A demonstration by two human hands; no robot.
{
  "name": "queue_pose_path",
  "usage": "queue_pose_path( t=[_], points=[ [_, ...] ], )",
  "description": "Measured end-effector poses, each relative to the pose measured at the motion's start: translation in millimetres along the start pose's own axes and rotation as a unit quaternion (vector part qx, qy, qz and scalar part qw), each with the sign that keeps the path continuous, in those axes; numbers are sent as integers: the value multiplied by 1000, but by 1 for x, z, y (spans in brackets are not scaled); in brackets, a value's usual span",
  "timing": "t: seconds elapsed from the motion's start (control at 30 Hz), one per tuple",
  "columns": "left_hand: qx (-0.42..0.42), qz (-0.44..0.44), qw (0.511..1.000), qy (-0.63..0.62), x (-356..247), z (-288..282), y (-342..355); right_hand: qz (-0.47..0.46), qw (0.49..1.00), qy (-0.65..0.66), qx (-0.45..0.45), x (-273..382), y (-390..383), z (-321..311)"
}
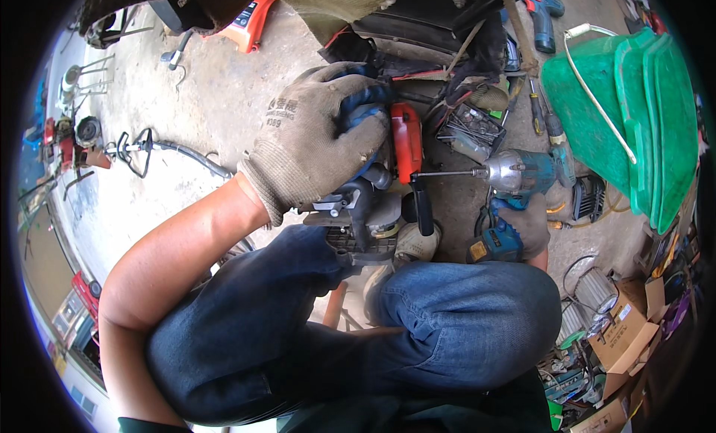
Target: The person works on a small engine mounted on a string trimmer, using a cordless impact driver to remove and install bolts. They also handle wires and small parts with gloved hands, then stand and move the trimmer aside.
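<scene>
My left hand (317, 138), in a grey work glove, grips a machine (350, 209) with grey metal and blue parts, fingers curled over its top, just left of a red part (405, 135) with a black lower end. My gloved right hand (528, 223) holds a teal-and-silver cordless impact driver (520, 172) by its handle; its long thin bit reaches left to the red part, at what looks like a screw point, though the exact contact is too small to tell. Below the machine are my bent knees in jeans and part of a shoe (418, 241).
Right: green bucket (611, 120), screwdrivers (535, 108), bit box (470, 131), cardboard boxes (623, 328) with assorted tools. Top: cordless drill (543, 19), orange tool (246, 23), dark bags (418, 19). Left: brush-cutter-like tool with hose (171, 148) on the concrete floor (194, 82), red machinery (74, 149).
</scene>
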State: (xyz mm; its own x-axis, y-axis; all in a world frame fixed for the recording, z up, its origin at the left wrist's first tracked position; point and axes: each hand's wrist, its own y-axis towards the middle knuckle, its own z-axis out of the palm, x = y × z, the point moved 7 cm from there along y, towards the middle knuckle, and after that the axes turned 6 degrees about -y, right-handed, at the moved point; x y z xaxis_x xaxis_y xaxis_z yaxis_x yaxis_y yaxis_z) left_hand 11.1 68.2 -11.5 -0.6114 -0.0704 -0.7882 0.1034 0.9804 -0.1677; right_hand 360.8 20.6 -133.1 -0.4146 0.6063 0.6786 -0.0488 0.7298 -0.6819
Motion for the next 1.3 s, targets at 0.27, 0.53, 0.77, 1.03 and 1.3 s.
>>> queue_pose_path(
  t=[0.27,0.53,0.77,1.03,1.3],
  points=[
    [-9,3,1000,-1,6,1,-2,-39,994,-100,-4,11,4,-4],
    [-9,25,1000,5,4,1,-2,-87,982,-170,-11,38,-1,-8],
    [-8,9,1000,0,7,2,-2,-91,986,-143,0,31,-1,-7],
    [-2,0,1000,1,6,1,-2,-89,983,-160,-1,33,-1,-8],
    [-6,15,1000,16,5,0,-3,-67,987,-145,5,26,2,-6]
  ],
)
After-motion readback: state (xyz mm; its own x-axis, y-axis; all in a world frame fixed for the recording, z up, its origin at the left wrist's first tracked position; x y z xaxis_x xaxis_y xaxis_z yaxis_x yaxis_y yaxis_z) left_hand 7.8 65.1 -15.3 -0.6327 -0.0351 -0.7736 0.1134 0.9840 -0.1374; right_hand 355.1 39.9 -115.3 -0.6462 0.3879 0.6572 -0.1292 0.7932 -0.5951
